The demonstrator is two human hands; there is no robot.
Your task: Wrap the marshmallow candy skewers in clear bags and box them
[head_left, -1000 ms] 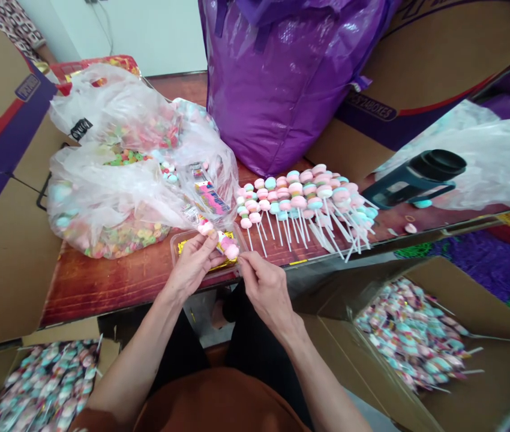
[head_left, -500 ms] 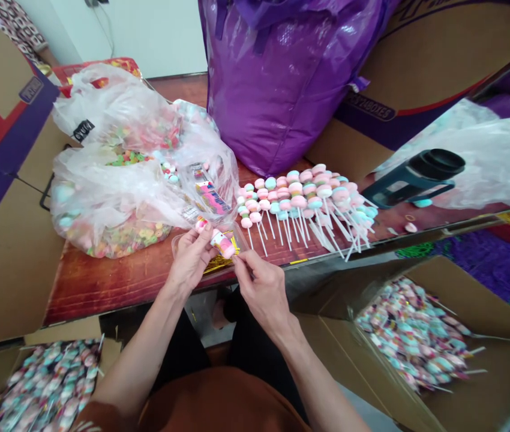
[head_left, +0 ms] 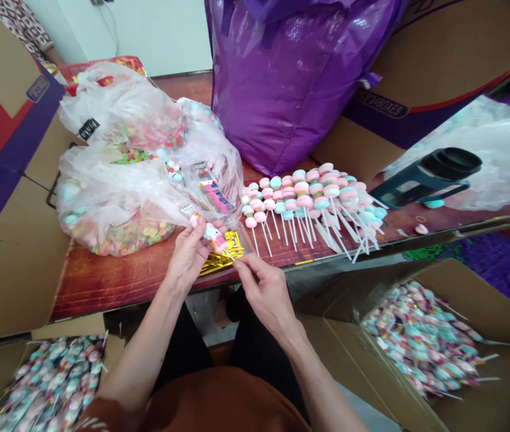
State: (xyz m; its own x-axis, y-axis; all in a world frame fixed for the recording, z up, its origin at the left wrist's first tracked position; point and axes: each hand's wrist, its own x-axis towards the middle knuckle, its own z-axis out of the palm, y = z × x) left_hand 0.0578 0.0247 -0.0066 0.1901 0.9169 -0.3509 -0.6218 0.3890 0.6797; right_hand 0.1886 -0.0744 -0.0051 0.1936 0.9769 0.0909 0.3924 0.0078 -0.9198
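Note:
My left hand (head_left: 187,255) is closed around the upper end of a marshmallow skewer (head_left: 215,237) in a printed clear wrapper. The skewer slants down to the right over the table's front edge. At its lower end, the thumb and fingers of my right hand (head_left: 266,291) pinch the thin stick. Just beneath lie gold twist ties (head_left: 223,258) in a clear tray. Behind my left hand are printed wrappers (head_left: 214,193). To the right, several unwrapped pink, blue and white marshmallow skewers (head_left: 302,189) lie in a pile, sticks toward me.
Clear bags of candy (head_left: 115,198) fill the table's left side. A large purple bag (head_left: 286,90) stands behind, with a dark flask (head_left: 426,177) lying tilted at right. Below the table, an open carton (head_left: 340,354) on the right and wrapped skewers (head_left: 52,378) on the left.
My right hand has drawn slightly away from the marshmallows, so a length of stick shows between. More of the gold ties is visible. The whole view has shifted a little.

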